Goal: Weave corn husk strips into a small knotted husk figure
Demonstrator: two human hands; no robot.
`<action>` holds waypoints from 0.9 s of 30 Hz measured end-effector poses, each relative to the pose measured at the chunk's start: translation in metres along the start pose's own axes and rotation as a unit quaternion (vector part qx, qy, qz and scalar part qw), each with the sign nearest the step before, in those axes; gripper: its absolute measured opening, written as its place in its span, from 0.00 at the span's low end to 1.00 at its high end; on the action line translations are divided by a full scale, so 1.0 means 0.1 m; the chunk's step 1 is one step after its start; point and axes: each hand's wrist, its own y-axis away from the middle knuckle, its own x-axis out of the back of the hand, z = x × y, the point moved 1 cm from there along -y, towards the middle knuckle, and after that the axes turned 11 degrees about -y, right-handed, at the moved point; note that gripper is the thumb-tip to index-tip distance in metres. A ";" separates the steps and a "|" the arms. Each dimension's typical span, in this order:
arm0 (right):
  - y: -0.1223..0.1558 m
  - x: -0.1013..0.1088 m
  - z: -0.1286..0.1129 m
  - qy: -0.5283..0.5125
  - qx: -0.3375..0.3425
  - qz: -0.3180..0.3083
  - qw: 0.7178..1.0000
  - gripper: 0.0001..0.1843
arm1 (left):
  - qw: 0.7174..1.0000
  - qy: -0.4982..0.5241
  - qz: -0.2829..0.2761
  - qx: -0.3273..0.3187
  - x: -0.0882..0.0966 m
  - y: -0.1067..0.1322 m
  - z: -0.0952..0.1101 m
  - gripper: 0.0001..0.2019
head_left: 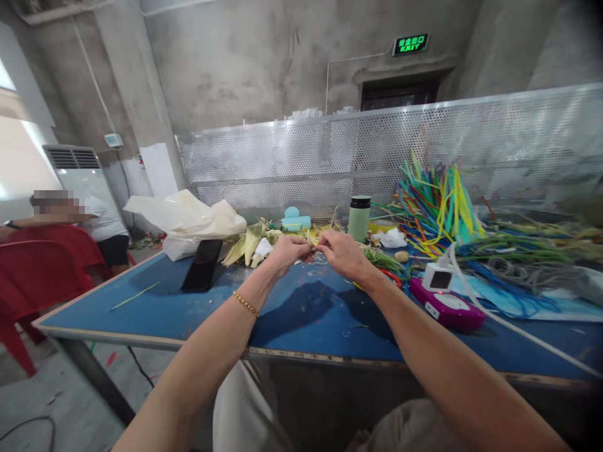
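Note:
Above the blue table (155,314), my left hand (293,249) and my right hand (342,252) meet with fingertips pinched close together. Between them shows a small, pale yellow piece (315,245), too small to name and partly covered by the fingers. Both hands are closed on it. Just left of my left hand lie dried husks (252,243) with a crumpled white tissue (262,251). A green lidded bottle (359,221) stands behind my right hand, and a light blue roll-shaped item (296,222) lies behind my left.
A black phone (202,265) and white plastic bag (188,220) lie at left. Colourful strips (438,201) pile up at right, near a purple power strip (445,306) with a white charger (438,277) and cable. A perforated metal panel (282,157) backs the table. Someone sits by red chairs (42,276).

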 end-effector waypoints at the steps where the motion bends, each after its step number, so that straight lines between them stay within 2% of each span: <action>1: 0.00 0.00 0.01 0.002 0.002 0.000 1.000 0.05 | 1.000 -0.006 0.000 -0.001 0.00 0.00 -0.01 0.06; 5: 0.00 0.01 0.03 0.009 -0.004 0.001 1.000 0.05 | 1.000 -0.005 -0.006 0.000 0.01 -0.01 -0.03 0.05; 10: -0.01 0.02 0.06 -0.004 -0.020 0.002 1.000 0.04 | 0.993 0.085 -0.075 0.034 -0.01 0.00 -0.04 0.04; 12: -0.02 0.02 0.05 -0.006 -0.023 0.002 1.000 0.05 | 0.990 0.111 -0.082 0.040 -0.01 0.00 -0.04 0.04; 19: -0.01 0.01 -0.02 -0.002 -0.030 -0.010 1.000 0.04 | 0.994 0.095 -0.040 0.045 -0.02 -0.01 -0.06 0.00; 27: -0.01 0.01 -0.06 0.023 -0.046 -0.018 0.999 0.05 | 0.999 0.018 -0.008 0.033 -0.05 0.00 -0.04 0.05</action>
